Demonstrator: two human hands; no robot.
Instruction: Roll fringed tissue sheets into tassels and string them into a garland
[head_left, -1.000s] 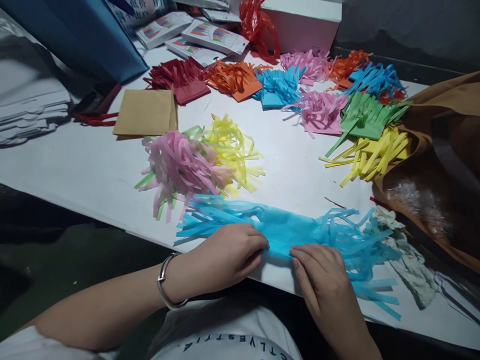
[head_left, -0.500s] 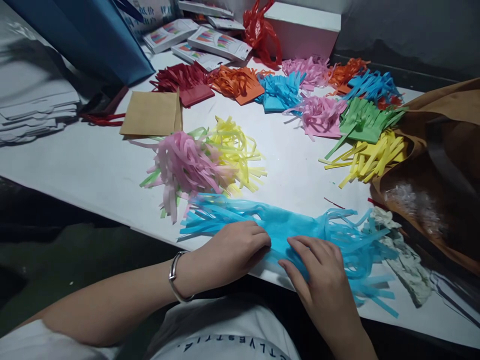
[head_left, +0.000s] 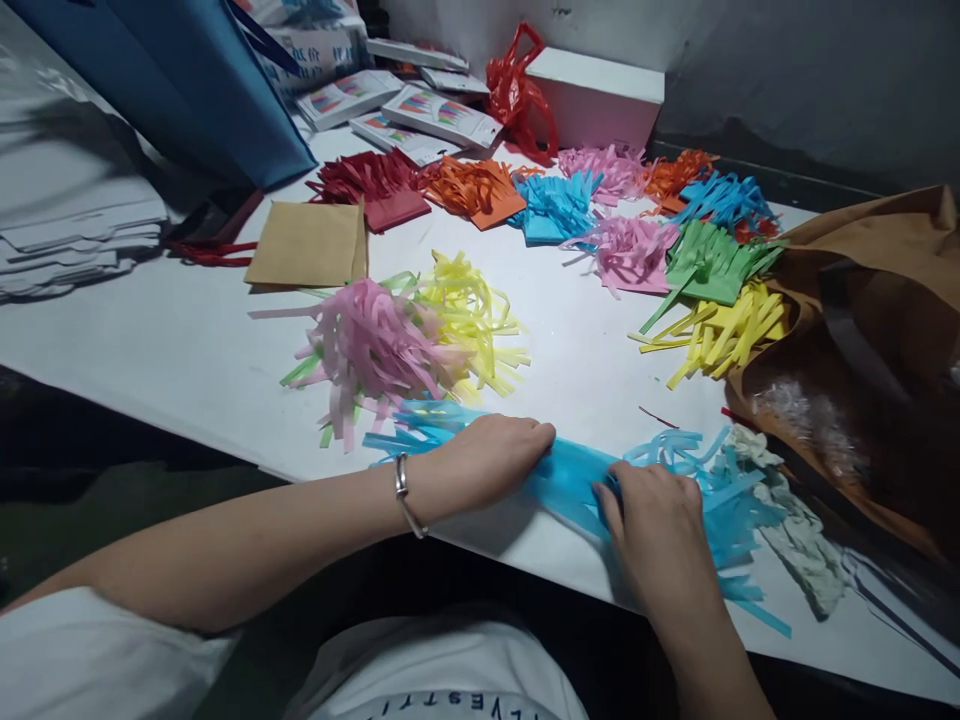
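Note:
A sheet of blue tissue paper (head_left: 574, 472) with both ends cut into fringe lies along the table's front edge. My left hand (head_left: 499, 460), a silver bangle at its wrist, is closed on the uncut middle band, toward its left part. Farther right on the same band, my right hand (head_left: 651, 510) grips it with bent fingers. Fringe strips spread out beyond each hand. Just past the left-hand fringe sits a heap of pink tissue fringe (head_left: 379, 345), with yellow tissue fringe (head_left: 472, 310) beside it and green strips showing underneath.
Folded fringed paper bundles, among them a red one (head_left: 379, 190) and a green one (head_left: 716, 262), curve around the back and right. A tan paper square (head_left: 307, 243) lies left. A brown bag (head_left: 885, 300) stands right; a blue bag (head_left: 217, 90) and flat boxes (head_left: 442, 115) are behind.
My left hand has moved right and slightly up along the band. My right hand has shifted right and its fingers have closed on the paper. The view has tilted slightly.

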